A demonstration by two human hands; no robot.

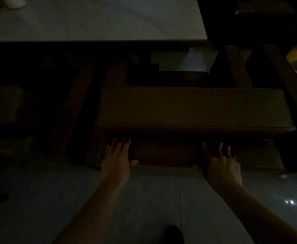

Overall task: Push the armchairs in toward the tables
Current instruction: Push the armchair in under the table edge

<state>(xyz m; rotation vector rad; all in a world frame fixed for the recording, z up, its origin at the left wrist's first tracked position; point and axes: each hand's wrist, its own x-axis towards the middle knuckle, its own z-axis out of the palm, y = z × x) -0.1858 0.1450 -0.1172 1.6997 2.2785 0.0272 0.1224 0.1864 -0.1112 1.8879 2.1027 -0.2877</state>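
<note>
The scene is very dark. A brown padded armchair (193, 110) fills the middle, seen from above and behind, its front tucked under the pale marble-look table (109, 23). My left hand (116, 155) lies flat against the lower back of the chair, fingers spread and pointing forward. My right hand (220, 161) rests the same way further right on the chair back. Neither hand wraps around anything; both press with open palms.
A second armchair (3, 106) stands dimly at the left, beside the same table. Dark wooden chair legs and another chair (267, 50) rise at the upper right. Glossy pale floor tiles (144, 199) stretch beneath my arms, with my dark shoe (174, 235) at the bottom.
</note>
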